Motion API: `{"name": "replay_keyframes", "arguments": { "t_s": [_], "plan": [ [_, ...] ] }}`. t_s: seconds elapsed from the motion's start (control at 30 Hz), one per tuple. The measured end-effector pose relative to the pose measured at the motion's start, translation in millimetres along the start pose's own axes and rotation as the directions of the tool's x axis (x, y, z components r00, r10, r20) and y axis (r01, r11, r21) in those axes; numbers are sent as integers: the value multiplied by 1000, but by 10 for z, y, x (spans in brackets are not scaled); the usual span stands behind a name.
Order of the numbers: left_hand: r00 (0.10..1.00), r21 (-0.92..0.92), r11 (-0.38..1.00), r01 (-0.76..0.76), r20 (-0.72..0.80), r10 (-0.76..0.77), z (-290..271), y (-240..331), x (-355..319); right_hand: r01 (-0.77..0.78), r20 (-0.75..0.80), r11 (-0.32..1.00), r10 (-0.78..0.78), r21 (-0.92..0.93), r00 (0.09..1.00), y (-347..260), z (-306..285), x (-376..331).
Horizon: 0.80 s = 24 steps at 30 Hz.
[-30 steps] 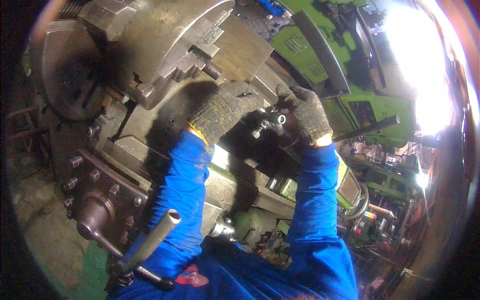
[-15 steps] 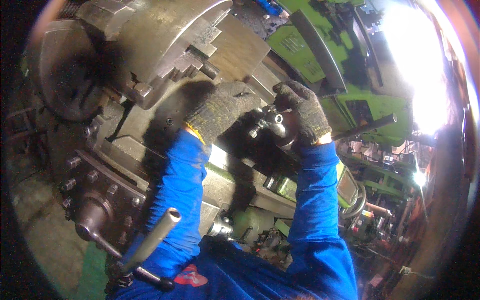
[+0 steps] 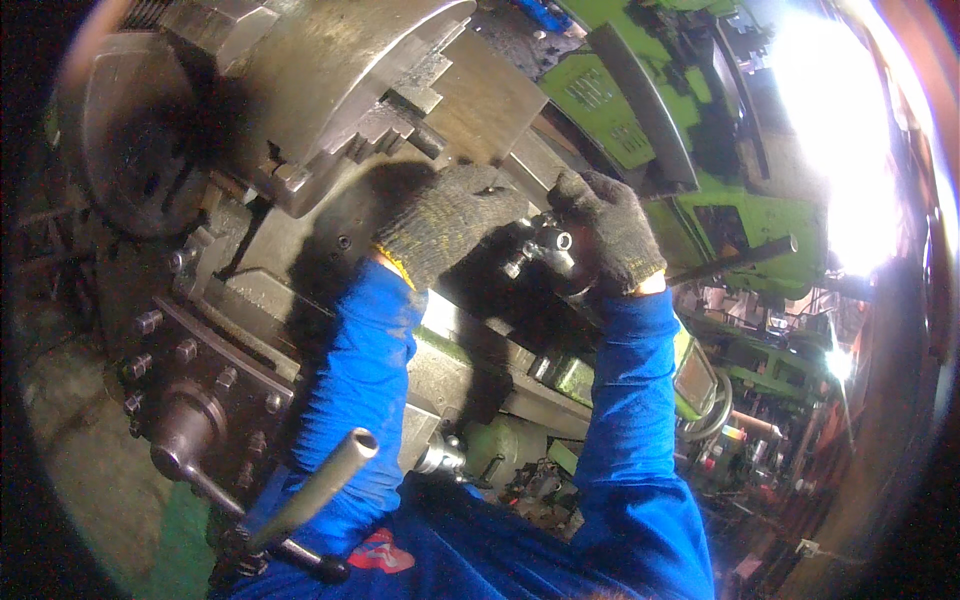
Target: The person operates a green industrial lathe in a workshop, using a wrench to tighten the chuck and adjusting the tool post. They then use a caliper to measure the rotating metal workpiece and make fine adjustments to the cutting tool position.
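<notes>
Two dark knit gloves cover my hands over the bed of a large metalworking lathe. My left hand (image 3: 455, 222) is closed, back upward, with its fingers pointing right toward the other hand; what they grip is hidden. To its right, my right hand (image 3: 612, 228) has curled fingers, and I cannot make out what is in them. Between the hands, at the right palm, is a small shiny metal fitting (image 3: 548, 248) with a round hollow end and a short stub. Whether the right hand holds it or only lies against it is unclear.
A big lathe chuck (image 3: 330, 80) with stepped jaws stands at the upper left. Near my left forearm, a metal lever (image 3: 320, 490) sticks up beside a bolted flange (image 3: 190, 400). Green machinery (image 3: 610, 110) and a protruding bar (image 3: 735, 262) lie to the right.
My right fingers have curled in further. The hands stay in nearly the same place, and the whole view has shifted slightly.
</notes>
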<state>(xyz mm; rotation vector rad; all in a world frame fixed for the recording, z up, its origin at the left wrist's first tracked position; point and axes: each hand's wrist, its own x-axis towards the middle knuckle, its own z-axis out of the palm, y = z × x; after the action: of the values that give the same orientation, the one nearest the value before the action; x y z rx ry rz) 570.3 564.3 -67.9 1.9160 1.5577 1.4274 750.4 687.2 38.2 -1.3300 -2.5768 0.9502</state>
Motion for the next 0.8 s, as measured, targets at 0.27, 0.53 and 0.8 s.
{"name": "replay_keyframes", "arguments": {
  "t_s": [0.27,0.53,0.8],
  "plan": [
    [955,-384,875,295,138,-262,-54,60,53,148,-1,988,-148,-55,989,83,-5,-15],
    [965,-349,900,261,92,-245,3,31,35,-144,-146,983,159,111,976,-165,-12,-76],
    [883,-463,757,460,148,-446,-116,197,115,199,-660,973,-225,-115,717,-107,337,-987]
  ]
}}
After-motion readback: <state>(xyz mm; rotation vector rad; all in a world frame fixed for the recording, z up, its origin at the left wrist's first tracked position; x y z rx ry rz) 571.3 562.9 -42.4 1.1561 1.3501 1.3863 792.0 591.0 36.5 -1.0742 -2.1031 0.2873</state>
